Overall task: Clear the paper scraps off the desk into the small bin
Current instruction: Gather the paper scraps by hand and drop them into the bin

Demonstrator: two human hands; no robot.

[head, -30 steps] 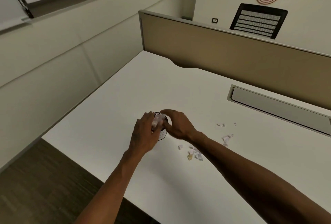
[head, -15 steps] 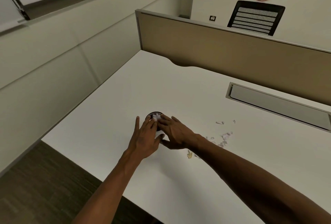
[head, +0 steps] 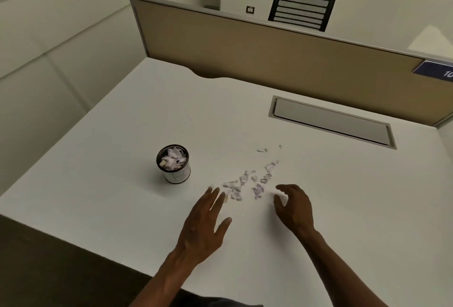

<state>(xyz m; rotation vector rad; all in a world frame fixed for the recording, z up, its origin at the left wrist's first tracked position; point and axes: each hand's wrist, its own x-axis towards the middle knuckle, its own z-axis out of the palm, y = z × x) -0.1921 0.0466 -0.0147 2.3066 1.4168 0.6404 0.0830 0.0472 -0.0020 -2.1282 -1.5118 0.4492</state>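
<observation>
A small round bin (head: 174,176), dark-rimmed with a white wall, stands upright on the white desk (head: 122,135), heaped with crumpled paper. Several small paper scraps (head: 247,183) lie scattered on the desk to the right of the bin. My left hand (head: 206,223) lies flat with fingers spread, its fingertips at the left edge of the scraps. My right hand (head: 293,205) hovers with curled, parted fingers just right of the scraps. Both hands hold nothing.
A grey cable-tray flap (head: 331,122) is set into the desk at the back right. A tan partition (head: 269,54) runs along the far edge, with a black chair back (head: 302,7) behind it. The desk's front edge (head: 73,240) drops to dark floor at left.
Both hands have left the bin and moved right to either side of the scattered scraps. The bin now stands uncovered with paper in it. The view has shifted.
</observation>
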